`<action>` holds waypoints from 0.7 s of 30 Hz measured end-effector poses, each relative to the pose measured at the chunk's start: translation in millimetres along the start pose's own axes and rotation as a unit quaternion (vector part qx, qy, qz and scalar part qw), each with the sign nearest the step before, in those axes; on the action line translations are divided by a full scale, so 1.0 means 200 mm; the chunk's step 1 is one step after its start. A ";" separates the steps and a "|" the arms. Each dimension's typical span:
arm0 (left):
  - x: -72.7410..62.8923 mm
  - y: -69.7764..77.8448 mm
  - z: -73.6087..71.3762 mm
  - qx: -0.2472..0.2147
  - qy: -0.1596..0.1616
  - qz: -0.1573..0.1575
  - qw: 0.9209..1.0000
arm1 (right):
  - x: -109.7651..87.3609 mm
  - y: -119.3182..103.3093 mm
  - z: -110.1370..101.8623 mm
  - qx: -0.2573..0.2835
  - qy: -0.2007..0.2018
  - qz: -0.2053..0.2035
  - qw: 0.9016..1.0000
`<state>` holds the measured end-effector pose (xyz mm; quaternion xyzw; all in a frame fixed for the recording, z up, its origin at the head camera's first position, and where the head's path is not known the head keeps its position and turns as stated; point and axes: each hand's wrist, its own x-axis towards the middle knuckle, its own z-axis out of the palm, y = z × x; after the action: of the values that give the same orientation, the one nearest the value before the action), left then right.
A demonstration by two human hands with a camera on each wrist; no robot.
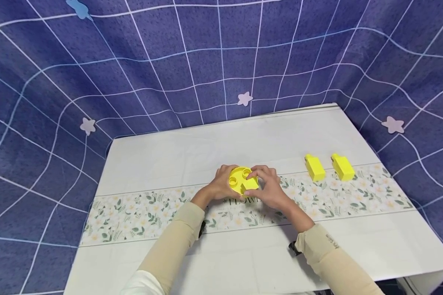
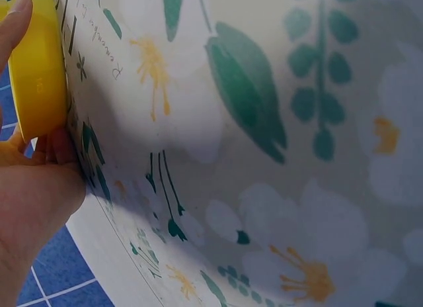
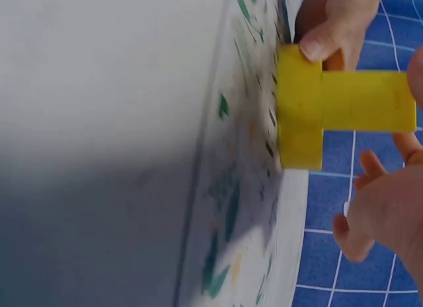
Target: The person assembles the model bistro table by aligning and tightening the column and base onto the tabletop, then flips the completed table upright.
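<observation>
Your left grip (image 1: 220,185) holds the round yellow base (image 3: 300,112); your right grip (image 1: 270,189) pinches the yellow block (image 3: 365,100) upright on it.

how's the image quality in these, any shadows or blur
Head view: bright and fairly even, with the tablecloth pale and only faintly shaded; left wrist view: dimmer, a soft shadow falling on the cloth beside the left hand; right wrist view: a broad, blurry-edged shadow at lower left, while the yellow base shows cleaner edges.
</observation>
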<state>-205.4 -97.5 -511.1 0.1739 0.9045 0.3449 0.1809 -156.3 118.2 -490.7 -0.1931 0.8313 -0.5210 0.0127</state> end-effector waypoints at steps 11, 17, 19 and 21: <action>0.00 0.01 0.01 0.007 -0.002 -0.003 1.000 | -0.03 -0.01 0.03 -0.019 0.045 -0.022 0.999; 0.01 0.02 0.01 0.003 0.003 0.002 1.000 | -0.04 -0.03 -0.02 0.001 0.028 -0.009 1.000; 0.01 0.01 0.00 0.002 0.004 0.002 1.000 | -0.04 -0.03 -0.05 0.009 0.029 -0.003 1.000; 0.01 0.01 -0.01 0.003 0.001 0.004 1.000 | -0.04 -0.03 -0.09 0.012 0.037 0.007 0.999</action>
<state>-207.4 -96.6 -508.8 0.1774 0.9051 0.3431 0.1778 -151.6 133.9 -479.4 -0.1675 0.8264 -0.5374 -0.0125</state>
